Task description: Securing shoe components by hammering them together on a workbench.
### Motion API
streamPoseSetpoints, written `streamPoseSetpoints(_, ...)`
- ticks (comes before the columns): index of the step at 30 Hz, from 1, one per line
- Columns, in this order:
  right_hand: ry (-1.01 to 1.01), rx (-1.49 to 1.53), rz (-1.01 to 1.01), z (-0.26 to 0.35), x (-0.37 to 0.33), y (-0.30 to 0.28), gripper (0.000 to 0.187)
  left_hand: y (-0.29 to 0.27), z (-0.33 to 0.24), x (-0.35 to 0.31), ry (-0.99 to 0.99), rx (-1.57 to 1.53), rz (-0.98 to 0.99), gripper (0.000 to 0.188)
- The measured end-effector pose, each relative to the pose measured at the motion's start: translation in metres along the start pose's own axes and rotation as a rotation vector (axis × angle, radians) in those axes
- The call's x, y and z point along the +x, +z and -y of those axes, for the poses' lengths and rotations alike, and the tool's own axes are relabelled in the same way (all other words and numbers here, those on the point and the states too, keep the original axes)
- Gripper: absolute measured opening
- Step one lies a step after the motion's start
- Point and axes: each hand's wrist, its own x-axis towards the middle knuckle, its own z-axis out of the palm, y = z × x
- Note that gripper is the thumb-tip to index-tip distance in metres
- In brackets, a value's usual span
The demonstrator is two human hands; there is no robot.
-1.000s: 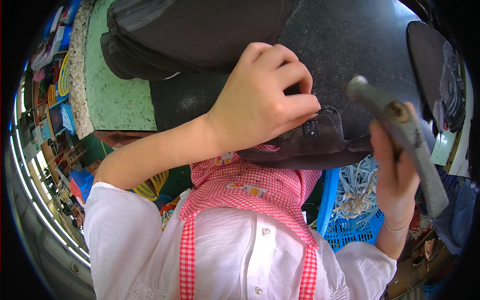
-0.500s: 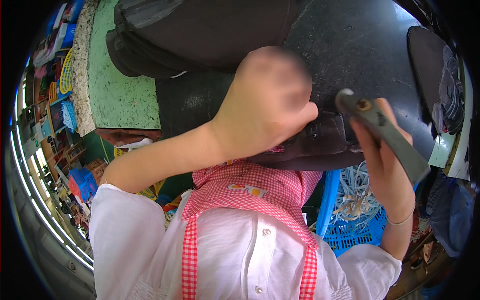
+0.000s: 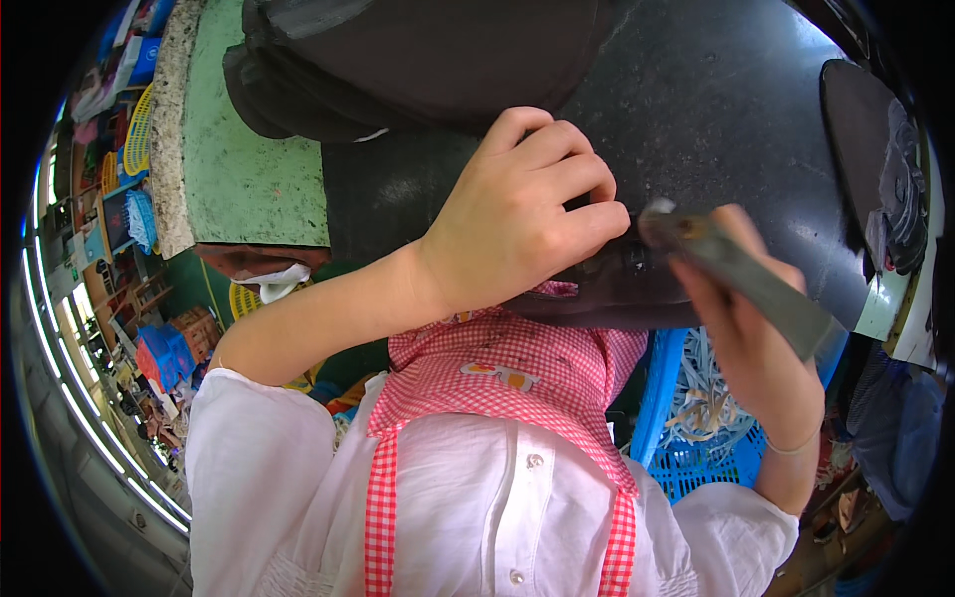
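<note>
My right hand (image 3: 741, 298) is wrapped round a hammer (image 3: 736, 259) with a grey metal head, its small round face toward my left hand and its broad flat end toward my wrist. The hammer is blurred by motion. Beside it, my left hand (image 3: 527, 204) has bent fingers pressed down on a dark brown leather-like piece (image 3: 607, 289) at the table's near edge. The left fingertips are partly hidden. A bit of pink checked cloth shows below that hand.
A stack of dark pieces (image 3: 418, 60) lies on the black tabletop (image 3: 696, 109), with more dark pieces (image 3: 875, 164) at the right. Green board (image 3: 254, 194) covers the left side. Below the near edge, a blue basket (image 3: 696, 463) holds pale strips.
My right hand and the hammer have shifted slightly left, with the hammer's face lower and nearer my left hand. My left hand, blurred before, now shows its bent fingers clearly.
</note>
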Motion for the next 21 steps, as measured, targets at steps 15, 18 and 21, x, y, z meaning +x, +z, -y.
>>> streamPoseSetpoints(15,0.134,0.146,-0.099,-0.016,-0.035,-0.002,0.009,0.023,0.019,0.071,0.312,-0.124,0.070,0.010)
streamPoseSetpoints(18,0.121,0.099,-0.121,-0.012,-0.037,0.001,0.010,0.032,0.020,0.072,0.347,-0.193,0.120,0.013)
streamPoseSetpoints(21,0.156,0.088,-0.118,-0.011,-0.038,0.002,0.010,0.038,0.007,0.070,0.228,-0.096,0.137,0.011)
